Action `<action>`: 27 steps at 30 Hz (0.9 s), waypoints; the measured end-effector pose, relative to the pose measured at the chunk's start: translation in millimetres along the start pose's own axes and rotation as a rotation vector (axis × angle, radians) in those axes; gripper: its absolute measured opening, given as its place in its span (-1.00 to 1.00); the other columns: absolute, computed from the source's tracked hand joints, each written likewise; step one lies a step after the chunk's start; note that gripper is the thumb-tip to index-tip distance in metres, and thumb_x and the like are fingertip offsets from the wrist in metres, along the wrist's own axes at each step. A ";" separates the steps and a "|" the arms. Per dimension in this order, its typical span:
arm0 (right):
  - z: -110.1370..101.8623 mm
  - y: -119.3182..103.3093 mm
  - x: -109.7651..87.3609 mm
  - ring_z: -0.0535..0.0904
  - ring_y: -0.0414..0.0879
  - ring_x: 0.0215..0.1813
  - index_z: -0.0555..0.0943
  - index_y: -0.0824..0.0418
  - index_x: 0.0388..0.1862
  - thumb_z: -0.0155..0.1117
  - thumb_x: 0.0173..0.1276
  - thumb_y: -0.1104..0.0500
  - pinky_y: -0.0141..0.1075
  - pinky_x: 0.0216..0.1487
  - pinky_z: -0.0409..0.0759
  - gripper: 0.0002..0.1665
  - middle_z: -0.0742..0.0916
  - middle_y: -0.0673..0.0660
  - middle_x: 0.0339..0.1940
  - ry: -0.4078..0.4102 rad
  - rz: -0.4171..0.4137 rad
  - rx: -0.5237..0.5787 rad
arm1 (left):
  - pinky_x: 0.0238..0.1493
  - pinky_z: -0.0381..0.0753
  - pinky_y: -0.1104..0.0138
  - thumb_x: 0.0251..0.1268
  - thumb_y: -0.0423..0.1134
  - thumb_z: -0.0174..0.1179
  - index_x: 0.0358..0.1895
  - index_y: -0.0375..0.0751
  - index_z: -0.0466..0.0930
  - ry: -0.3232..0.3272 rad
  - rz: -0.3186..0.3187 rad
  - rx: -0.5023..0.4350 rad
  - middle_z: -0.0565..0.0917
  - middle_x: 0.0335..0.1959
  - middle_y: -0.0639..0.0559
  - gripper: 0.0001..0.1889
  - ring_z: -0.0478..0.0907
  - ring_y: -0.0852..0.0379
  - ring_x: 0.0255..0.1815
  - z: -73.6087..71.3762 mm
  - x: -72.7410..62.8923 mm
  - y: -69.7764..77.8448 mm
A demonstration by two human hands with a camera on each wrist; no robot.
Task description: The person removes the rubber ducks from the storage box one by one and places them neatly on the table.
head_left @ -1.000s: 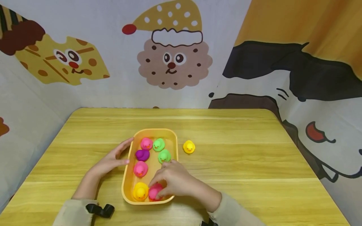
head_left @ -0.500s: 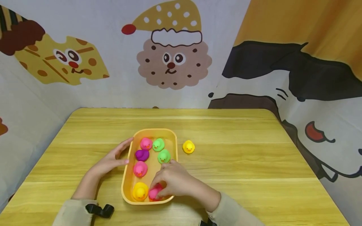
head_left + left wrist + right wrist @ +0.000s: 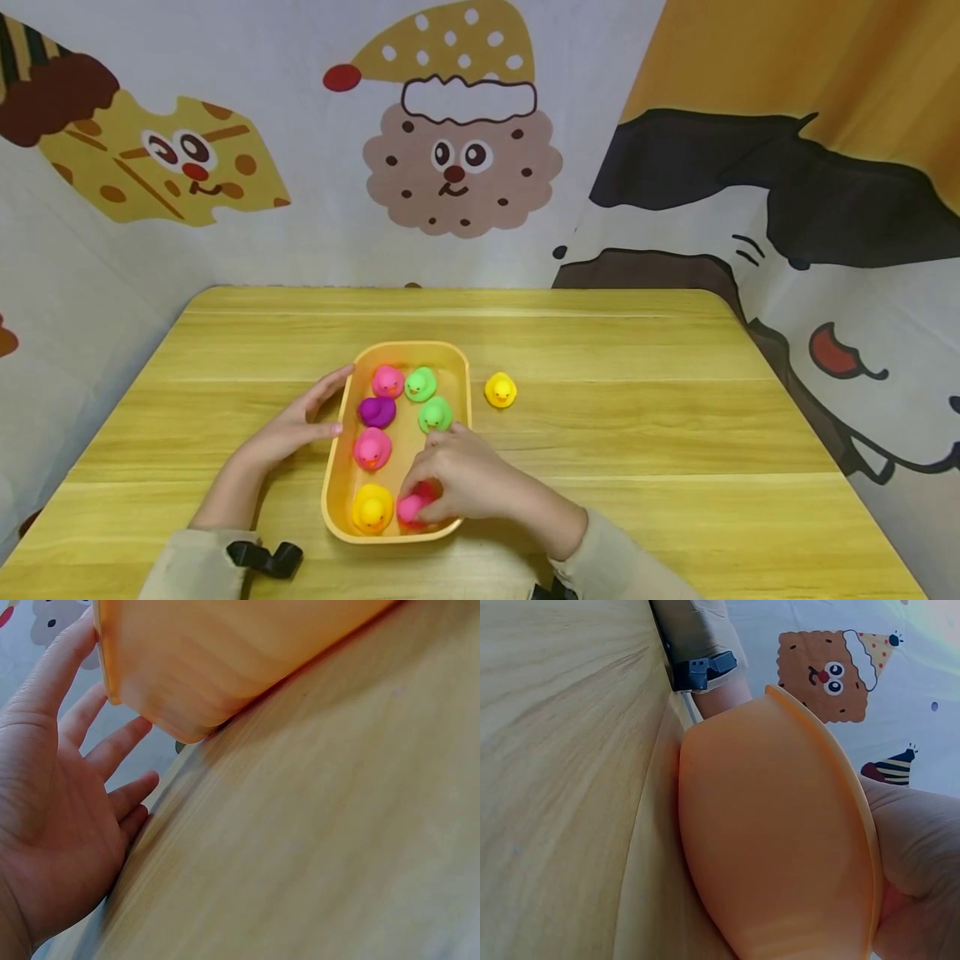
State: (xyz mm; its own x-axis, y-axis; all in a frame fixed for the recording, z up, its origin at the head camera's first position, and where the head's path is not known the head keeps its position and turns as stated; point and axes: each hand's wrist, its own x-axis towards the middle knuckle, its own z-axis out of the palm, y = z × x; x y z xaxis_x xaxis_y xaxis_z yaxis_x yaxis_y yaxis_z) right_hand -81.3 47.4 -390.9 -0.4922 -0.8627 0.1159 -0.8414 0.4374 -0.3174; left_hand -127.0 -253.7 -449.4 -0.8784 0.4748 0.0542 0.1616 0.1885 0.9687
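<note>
A rounded pink rubbery toy duck is shifted slightly toward three o'clock. At five o'clock in the orange plastic tray, it is pinched and partly hidden by the right hand; the tray is touched by the outstretched left hand.

The left hand shows its palm, fingers spread, with the thumb up against the rim of an orange tray. The tray (only one rounded corner and part of its wall are in sight) sits on a wood-grained worktop that slants across the view. Behind is a pale backdrop with a dotted grey print.
</note>
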 end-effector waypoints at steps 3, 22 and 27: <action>-1.4 0.4 -0.2 0.28 -0.40 -0.31 0.74 -0.19 -0.27 0.50 0.06 -0.06 -0.48 -0.18 0.18 -0.79 0.68 -0.38 -0.33 0.002 0.000 0.014 | 0.26 -0.31 -0.37 0.25 -0.41 0.22 0.52 -0.09 0.01 0.000 0.001 0.003 -0.01 0.50 -0.27 -0.18 -0.19 -0.31 0.46 0.2 0.1 0.4; -6.6 7.9 -2.7 0.33 -0.38 -0.15 0.74 -0.05 -0.16 0.54 -0.01 0.11 -0.49 -0.05 0.26 -0.64 0.70 -0.32 -0.24 0.035 -0.016 0.233 | 0.26 -0.30 -0.37 0.24 -0.36 0.25 0.52 -0.07 0.02 0.013 -0.021 0.002 0.00 0.50 -0.25 -0.18 -0.18 -0.28 0.47 0.8 -1.4 2.9; -10.0 10.0 -3.2 0.33 -0.37 -0.17 0.75 -0.05 -0.16 0.52 -0.02 0.14 -0.49 -0.08 0.26 -0.64 0.70 -0.32 -0.25 0.066 -0.037 0.244 | 0.25 -0.30 -0.37 0.25 -0.36 0.24 0.52 -0.08 0.02 0.010 -0.014 0.001 0.00 0.50 -0.26 -0.18 -0.18 -0.28 0.47 0.6 -1.1 2.9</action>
State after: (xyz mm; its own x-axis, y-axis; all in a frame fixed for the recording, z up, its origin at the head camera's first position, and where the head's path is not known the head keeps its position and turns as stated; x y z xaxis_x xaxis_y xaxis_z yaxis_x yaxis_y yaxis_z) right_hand -90.4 57.2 -385.1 -0.4819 -0.8553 0.1901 -0.7843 0.3243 -0.5289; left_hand -125.3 -253.1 -446.8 -0.8850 0.4636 0.0425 0.1495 0.1965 0.9690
